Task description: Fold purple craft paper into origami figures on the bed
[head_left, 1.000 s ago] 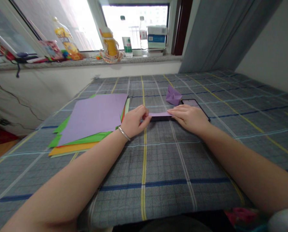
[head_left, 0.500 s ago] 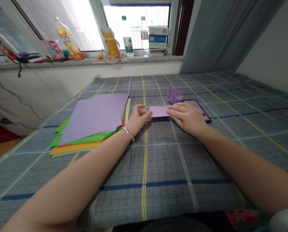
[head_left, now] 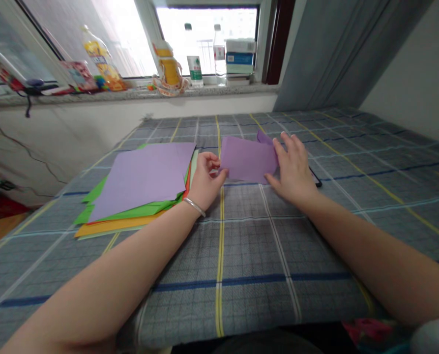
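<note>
A folded sheet of purple paper [head_left: 248,160] is tipped up, its broad face towards me. My left hand [head_left: 207,179], wearing a silver bangle, pinches the paper's left edge between thumb and fingers. At the opposite edge is my right hand [head_left: 293,169], with the thumb at the lower corner and the fingers reaching up along the side. Behind the paper, only the top of a folded purple paper piece [head_left: 263,137] shows. My right hand and the paper hide most of a phone [head_left: 318,181].
Left of my hands lies a stack of coloured paper [head_left: 141,177], purple on top with green, orange and red below. A grey checked cloth [head_left: 248,246] covers the surface. Bottles, including a yellow one [head_left: 169,69], and boxes [head_left: 240,59] stand on the windowsill [head_left: 131,98].
The purple paper has gone from lying low and nearly flat to tipped up, showing a taller face. My right hand has risen from pressing on it to its right edge.
</note>
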A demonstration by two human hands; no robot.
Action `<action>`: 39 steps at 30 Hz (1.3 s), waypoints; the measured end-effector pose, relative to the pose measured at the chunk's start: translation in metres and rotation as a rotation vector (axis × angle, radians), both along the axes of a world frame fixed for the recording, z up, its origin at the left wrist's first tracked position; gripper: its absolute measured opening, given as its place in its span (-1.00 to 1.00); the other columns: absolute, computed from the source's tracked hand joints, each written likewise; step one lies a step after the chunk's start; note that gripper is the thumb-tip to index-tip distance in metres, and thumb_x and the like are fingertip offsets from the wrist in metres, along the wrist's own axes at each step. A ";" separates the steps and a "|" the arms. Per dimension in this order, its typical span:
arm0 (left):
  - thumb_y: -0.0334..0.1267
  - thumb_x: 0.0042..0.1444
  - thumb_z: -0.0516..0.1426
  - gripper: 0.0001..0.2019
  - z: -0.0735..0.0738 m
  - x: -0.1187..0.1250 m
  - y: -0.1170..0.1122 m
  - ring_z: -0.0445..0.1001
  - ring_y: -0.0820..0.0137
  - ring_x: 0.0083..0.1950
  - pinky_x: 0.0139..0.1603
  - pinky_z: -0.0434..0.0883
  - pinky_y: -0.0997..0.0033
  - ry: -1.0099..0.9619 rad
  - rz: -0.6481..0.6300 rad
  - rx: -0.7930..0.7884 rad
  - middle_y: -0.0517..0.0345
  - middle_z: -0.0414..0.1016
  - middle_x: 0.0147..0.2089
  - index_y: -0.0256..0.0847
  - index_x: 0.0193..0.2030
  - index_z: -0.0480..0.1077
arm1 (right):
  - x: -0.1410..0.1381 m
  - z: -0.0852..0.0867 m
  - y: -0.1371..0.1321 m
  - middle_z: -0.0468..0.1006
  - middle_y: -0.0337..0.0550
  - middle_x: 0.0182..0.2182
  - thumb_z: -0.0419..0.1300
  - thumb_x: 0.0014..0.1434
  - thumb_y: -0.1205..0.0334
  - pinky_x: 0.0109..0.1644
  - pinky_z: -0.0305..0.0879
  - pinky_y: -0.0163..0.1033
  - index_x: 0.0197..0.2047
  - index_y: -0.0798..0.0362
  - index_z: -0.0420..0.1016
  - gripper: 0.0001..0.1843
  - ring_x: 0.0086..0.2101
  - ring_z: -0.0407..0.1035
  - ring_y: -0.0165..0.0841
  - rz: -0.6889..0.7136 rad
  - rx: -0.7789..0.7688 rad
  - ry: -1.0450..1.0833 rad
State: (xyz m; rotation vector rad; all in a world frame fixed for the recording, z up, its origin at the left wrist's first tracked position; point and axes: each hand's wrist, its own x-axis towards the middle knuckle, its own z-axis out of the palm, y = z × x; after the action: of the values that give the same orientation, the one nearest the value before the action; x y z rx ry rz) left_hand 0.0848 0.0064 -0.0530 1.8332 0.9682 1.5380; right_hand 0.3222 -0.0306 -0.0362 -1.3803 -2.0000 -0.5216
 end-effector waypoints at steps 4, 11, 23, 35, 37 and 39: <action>-0.48 0.06 0.12 -0.72 0.002 -0.004 -0.005 0.40 0.49 -0.17 -0.15 0.45 0.42 0.213 0.014 0.264 0.19 0.32 -0.14 -0.16 -0.11 0.20 | 0.005 0.005 0.000 0.44 0.07 -0.02 0.15 0.10 0.29 0.09 0.17 0.11 0.07 0.07 0.39 -0.58 0.04 0.23 -0.03 -0.017 0.030 0.040; -0.52 0.07 0.05 -0.62 0.015 -0.009 -0.014 0.39 0.35 -0.10 0.02 0.37 0.21 0.415 0.101 0.652 0.15 0.40 -0.17 -0.15 0.03 0.23 | 0.010 0.013 -0.005 0.49 -0.10 -0.32 0.08 0.00 0.44 -0.17 0.20 -0.11 -0.34 0.02 0.46 -0.80 -0.20 0.28 -0.18 -0.001 0.066 -0.011; -0.18 0.13 0.14 -0.29 0.009 -0.011 -0.020 0.39 0.31 0.00 0.03 0.43 0.24 0.443 -0.306 0.333 -0.07 0.12 0.20 -0.01 0.35 -0.12 | 0.010 0.003 0.001 0.52 -0.07 -0.26 0.13 0.03 0.46 -0.14 0.25 -0.13 -0.35 0.02 0.46 -0.83 -0.13 0.31 -0.16 0.164 -0.267 -0.236; -0.29 0.08 0.13 -0.57 0.021 -0.002 -0.032 0.47 0.21 -0.10 -0.09 0.43 0.24 1.079 -0.093 0.269 0.01 0.44 -0.04 -0.15 0.13 0.32 | 0.005 -0.002 -0.004 0.48 0.03 0.09 0.12 0.13 0.40 0.19 0.22 -0.01 0.12 0.08 0.44 -0.54 0.09 0.33 -0.16 0.364 -0.383 -0.275; -0.26 0.11 0.11 -0.57 0.021 -0.001 -0.033 0.47 0.21 -0.09 -0.10 0.43 0.26 1.082 -0.068 0.274 0.03 0.45 -0.01 -0.12 0.15 0.30 | 0.000 -0.001 -0.008 0.48 0.00 0.10 0.13 0.09 0.43 0.21 0.21 0.02 0.13 0.06 0.43 -0.49 0.10 0.32 -0.16 0.415 -0.391 -0.268; -0.22 0.18 0.07 -0.61 0.020 0.000 -0.034 0.48 0.21 -0.06 -0.08 0.42 0.26 1.046 -0.064 0.254 0.04 0.45 0.03 -0.12 0.16 0.29 | -0.006 -0.001 -0.011 0.47 -0.06 0.12 0.14 0.05 0.46 0.22 0.20 0.01 0.15 0.03 0.42 -0.44 0.13 0.30 -0.17 0.482 -0.419 -0.263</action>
State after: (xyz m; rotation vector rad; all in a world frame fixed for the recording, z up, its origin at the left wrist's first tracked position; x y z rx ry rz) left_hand 0.0852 -0.0275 -0.0331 2.8885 1.1267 0.5896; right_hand 0.3165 -0.0419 -0.0368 -1.0244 -2.6612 -0.0637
